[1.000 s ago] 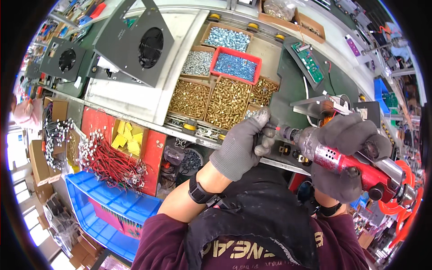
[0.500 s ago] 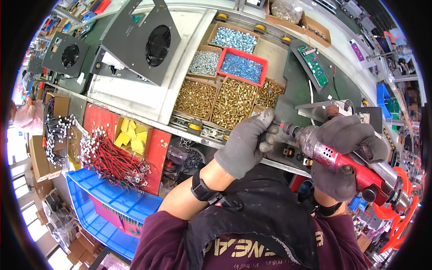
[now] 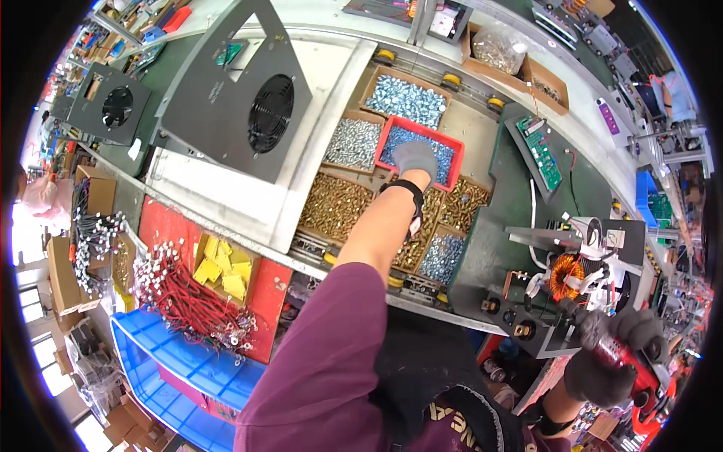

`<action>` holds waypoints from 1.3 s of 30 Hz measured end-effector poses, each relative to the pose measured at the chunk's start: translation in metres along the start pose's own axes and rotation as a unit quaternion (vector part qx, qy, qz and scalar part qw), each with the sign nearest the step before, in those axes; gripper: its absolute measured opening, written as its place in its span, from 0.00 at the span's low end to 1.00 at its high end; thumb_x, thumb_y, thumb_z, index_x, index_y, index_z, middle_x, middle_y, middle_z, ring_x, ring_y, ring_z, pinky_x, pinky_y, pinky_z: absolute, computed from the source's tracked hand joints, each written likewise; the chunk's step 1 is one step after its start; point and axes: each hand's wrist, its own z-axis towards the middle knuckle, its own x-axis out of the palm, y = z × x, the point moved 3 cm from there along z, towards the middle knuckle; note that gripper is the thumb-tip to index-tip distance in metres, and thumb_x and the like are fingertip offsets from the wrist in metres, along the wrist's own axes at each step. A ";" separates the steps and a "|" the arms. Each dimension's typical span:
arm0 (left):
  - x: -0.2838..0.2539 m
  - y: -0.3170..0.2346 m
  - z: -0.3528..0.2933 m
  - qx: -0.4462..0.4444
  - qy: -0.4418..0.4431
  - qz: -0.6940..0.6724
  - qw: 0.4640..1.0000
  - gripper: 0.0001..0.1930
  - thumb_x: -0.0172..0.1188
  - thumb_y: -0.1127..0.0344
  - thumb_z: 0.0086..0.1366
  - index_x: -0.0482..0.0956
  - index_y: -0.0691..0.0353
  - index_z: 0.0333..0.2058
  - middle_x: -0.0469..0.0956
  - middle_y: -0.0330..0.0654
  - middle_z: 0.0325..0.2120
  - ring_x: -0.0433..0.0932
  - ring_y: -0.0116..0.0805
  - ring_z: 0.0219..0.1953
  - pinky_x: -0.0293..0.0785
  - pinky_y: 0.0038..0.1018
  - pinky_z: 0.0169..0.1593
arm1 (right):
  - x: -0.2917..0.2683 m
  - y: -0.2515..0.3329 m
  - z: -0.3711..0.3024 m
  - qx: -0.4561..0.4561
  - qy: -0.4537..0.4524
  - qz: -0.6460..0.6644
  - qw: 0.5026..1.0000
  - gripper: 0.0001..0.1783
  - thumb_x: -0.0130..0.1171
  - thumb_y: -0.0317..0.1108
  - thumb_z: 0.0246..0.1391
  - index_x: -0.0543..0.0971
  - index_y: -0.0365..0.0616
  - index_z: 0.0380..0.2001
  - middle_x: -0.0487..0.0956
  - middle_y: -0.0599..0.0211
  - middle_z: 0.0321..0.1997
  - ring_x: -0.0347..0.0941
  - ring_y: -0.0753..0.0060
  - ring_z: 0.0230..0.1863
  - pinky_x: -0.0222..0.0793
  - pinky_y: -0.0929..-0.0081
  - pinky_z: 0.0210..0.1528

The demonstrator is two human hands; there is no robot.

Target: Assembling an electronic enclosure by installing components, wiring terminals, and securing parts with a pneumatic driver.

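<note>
My left hand (image 3: 416, 157), in a grey glove, reaches down into a red tray (image 3: 455, 167) of small bluish screws. Its fingers point away from me and are hidden, so their grip does not show. At the right, my gloved right hand (image 3: 600, 377) is wrapped round a red power screwdriver (image 3: 610, 349). The tool's nose points left and away, close to a copper-wound coil (image 3: 566, 276) on a partly built electronic unit (image 3: 553, 343). Whether the bit touches anything I cannot tell.
Cardboard boxes of brassy screws (image 3: 337, 207) and silvery screws (image 3: 354, 143) surround the tray. A grey fan housing (image 3: 226, 113) stands at the left. Beyond the unit lies a green circuit board (image 3: 539, 153). Red cables (image 3: 199, 301) and a blue crate (image 3: 139, 339) sit lower left.
My left hand has gone from beside the screwdriver's tip forward and left into the red tray. My right hand has moved the screwdriver right and toward me, uncovering the coil.
</note>
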 end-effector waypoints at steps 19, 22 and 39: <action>0.027 0.167 -0.148 0.239 -0.085 -0.904 0.345 0.15 0.57 0.64 0.45 0.74 0.62 0.34 0.73 0.46 0.29 0.71 0.36 0.26 0.66 0.26 0.26 | -0.122 -0.051 0.037 0.025 0.030 0.059 0.998 0.37 0.49 0.49 0.54 0.61 0.22 0.54 0.68 0.41 0.54 0.66 0.48 0.55 0.60 0.50 0.59; 0.049 0.246 -0.211 0.098 -0.172 -0.891 0.410 0.16 0.56 0.63 0.49 0.75 0.65 0.37 0.73 0.42 0.28 0.71 0.33 0.28 0.66 0.24 0.27 | -0.128 -0.059 0.044 0.086 -0.015 0.023 0.996 0.36 0.47 0.48 0.55 0.62 0.22 0.53 0.67 0.42 0.54 0.65 0.49 0.55 0.61 0.53 0.58; -0.033 0.258 -0.287 0.000 -0.464 -0.288 0.838 0.09 0.49 0.65 0.63 0.73 0.63 0.38 0.72 0.36 0.24 0.68 0.26 0.24 0.65 0.25 0.29 | -0.155 0.014 0.022 -0.028 -0.013 0.120 0.992 0.21 0.61 0.45 0.40 0.64 0.44 0.28 0.59 0.70 0.26 0.54 0.74 0.26 0.51 0.76 0.28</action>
